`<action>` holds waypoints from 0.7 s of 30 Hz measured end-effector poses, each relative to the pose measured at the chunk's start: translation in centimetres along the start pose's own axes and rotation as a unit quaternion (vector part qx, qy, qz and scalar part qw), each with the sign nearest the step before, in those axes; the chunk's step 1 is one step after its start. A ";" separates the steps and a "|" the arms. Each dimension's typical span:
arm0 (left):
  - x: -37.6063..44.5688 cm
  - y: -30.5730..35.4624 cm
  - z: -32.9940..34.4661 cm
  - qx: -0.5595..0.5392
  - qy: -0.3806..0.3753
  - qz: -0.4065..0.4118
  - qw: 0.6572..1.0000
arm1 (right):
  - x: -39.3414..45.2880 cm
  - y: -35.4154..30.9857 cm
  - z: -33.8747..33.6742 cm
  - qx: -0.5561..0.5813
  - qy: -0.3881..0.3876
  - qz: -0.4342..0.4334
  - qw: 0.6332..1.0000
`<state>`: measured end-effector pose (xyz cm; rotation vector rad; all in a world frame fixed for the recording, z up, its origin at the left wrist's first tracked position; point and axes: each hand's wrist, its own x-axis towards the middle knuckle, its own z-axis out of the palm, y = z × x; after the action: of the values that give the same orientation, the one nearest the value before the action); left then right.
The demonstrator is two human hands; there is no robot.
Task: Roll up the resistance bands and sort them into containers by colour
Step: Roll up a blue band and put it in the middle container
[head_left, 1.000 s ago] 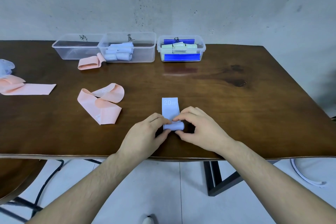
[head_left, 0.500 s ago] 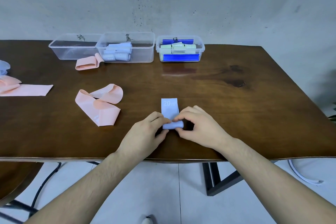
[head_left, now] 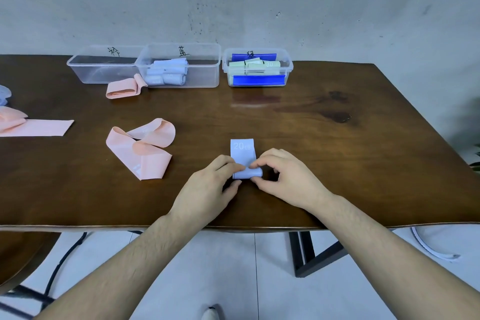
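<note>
Light-blue rubber resistance band [head_left: 243, 153] marked "20 LB" is lying near the front edge of the dark wooden table [head_left: 337, 163], its near end already rolled. You are pinching that roll from both sides: your left hand [head_left: 207, 189] is gripping its left end, your right hand [head_left: 283, 179] its right. Clear plastic container [head_left: 205, 70] holding rolled light-blue bands is sitting at the far edge.

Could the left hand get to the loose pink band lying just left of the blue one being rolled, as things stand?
Probably yes. The pink band lies flat on the table with bare wood between it and the left hand, but that hand first has to let go of the light blue band.
</note>
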<state>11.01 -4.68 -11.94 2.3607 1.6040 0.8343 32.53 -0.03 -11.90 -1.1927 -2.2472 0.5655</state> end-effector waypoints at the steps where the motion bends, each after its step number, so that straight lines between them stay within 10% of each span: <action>1: 0.1 0.0 0.0 0.001 -0.001 0.002 1.000 | 0.0 0.0 0.0 -0.001 -0.002 0.003 1.000; 21: 1.4 -0.2 -0.1 0.007 0.012 0.007 1.000 | 1.2 0.2 -0.1 -0.029 -0.020 -0.004 0.999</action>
<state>11.19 -3.37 -11.48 2.3818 1.6095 0.8615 32.13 1.13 -11.64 -1.2092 -2.3161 0.5296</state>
